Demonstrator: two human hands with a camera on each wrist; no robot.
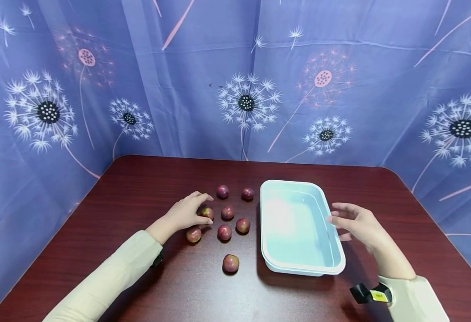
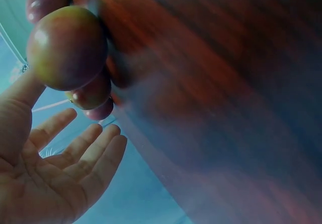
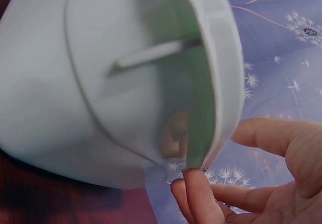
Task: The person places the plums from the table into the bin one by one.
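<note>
A pale blue tub (image 1: 263, 223) stands upright on the dark red-brown counter (image 1: 159, 174), with glare on its floor, and eight round fruits (image 1: 243, 225) lie loose to the left of it. The right hand (image 1: 360, 224) is at the tub's right side and grasps the rim there, thumb over the edge and fingers on the outer side, as the right wrist view also shows. The left hand (image 1: 187, 210), well to the left of the tub, is released: its thumb and fingers are spread about one fruit (image 1: 207, 213) without closing on it, and the left wrist view shows the fingers apart and relaxed. Whether a fingertip touches that fruit I cannot tell. Another fruit (image 1: 193, 235), the farthest left of the tub, sits on the near side of that hand. Two more lie left of the tub's far end, three form a loose cluster left of its middle, one of these being the nearest to the tub, and a single fruit (image 1: 231, 264) lies by itself left of the tub's near end. The fruits are dark red, some with yellowish patches. Pale sleeves (image 1: 116, 268) cover both arms, and a black strap (image 1: 362, 294) with a yellow label (image 1: 379, 295) shows at the right wrist, to the near right of the tub. Beyond the tub hangs a blue-violet curtain (image 1: 199, 89) printed with white and pink dandelions.
</note>
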